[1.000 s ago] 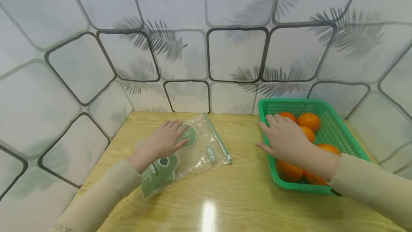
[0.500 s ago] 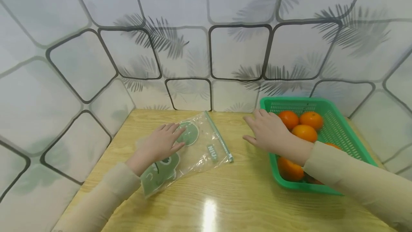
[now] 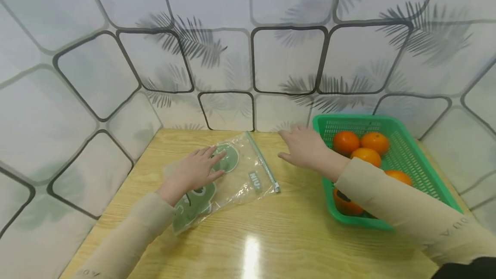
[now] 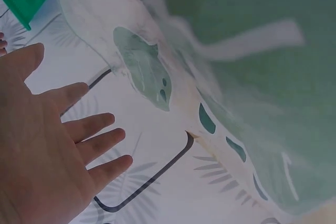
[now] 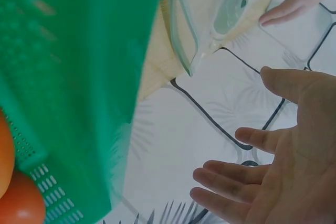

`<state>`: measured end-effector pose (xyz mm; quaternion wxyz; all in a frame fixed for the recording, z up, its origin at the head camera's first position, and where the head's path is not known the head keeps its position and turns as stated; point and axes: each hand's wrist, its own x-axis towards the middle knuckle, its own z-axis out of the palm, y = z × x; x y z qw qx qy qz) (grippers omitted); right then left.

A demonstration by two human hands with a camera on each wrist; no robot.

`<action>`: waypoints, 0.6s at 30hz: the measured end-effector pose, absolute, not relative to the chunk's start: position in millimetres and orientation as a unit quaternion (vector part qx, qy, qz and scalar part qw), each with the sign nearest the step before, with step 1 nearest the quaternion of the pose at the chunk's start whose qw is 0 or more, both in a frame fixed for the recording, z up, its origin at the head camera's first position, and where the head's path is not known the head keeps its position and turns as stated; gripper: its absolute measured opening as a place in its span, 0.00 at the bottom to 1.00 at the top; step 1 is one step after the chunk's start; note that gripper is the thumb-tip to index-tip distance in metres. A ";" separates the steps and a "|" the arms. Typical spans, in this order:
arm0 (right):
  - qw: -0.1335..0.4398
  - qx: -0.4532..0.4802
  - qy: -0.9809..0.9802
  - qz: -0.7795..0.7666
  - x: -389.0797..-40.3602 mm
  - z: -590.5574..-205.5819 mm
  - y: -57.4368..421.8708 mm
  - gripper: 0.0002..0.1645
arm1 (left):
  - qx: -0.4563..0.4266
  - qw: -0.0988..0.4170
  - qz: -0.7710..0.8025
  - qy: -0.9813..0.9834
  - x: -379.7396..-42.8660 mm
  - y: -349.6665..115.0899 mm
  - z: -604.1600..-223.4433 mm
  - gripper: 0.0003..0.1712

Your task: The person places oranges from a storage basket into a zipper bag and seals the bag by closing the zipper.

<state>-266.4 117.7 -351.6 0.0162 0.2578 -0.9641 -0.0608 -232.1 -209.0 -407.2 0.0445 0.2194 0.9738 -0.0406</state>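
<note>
A clear zip bag printed with green cartoon shapes lies flat at the left of the table, its zip edge toward the right. My left hand is over the bag's left part, fingers straight and spread, holding nothing. In the left wrist view the palm shows bare beside the bag. Between the bag and a green plastic basket, my right hand hovers with fingers extended; its palm is bare too. Several oranges sit in the basket, some partly hidden by my right sleeve.
The wooden table meets a patterned wall covering at the back and left. The basket stands at the right, near the back. A dark object shows at the lower right corner.
My right hand has moved left from over the basket to the space beside it, uncovering more oranges. My left hand stays over the bag almost unmoved.
</note>
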 end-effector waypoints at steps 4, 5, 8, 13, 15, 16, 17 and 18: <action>0.000 0.253 -0.966 -0.056 -272.8 -354.8 107.4 0.46 | 0.211 0.055 -0.031 0.975 -239.6 -208.2 -412.6 0.41; -0.004 0.253 -0.966 -0.057 -273.9 -355.0 104.9 0.46 | 0.211 0.055 -0.033 0.975 -242.0 -207.6 -414.2 0.40; -0.015 0.254 -0.966 -0.053 -277.8 -356.1 98.6 0.46 | 0.209 0.049 -0.030 0.976 -248.9 -205.2 -416.6 0.40; -0.038 0.253 -0.966 -0.033 -285.9 -358.3 91.9 0.45 | 0.210 0.040 -0.015 0.977 -258.0 -199.8 -417.1 0.41; -0.052 0.246 -0.968 -0.021 -289.4 -358.3 90.2 0.44 | 0.212 0.040 -0.011 0.976 -261.0 -197.0 -416.4 0.41; -0.057 0.243 -0.968 -0.016 -291.0 -357.8 89.6 0.43 | 0.214 0.040 -0.012 0.976 -263.1 -195.5 -416.4 0.41; -0.062 0.239 -0.969 -0.014 -293.1 -357.5 88.8 0.42 | 0.215 0.041 -0.011 0.976 -265.2 -193.8 -415.9 0.41; -0.065 0.235 -0.970 -0.011 -295.2 -357.1 87.9 0.41 | 0.217 0.041 -0.012 0.975 -267.3 -192.3 -415.4 0.40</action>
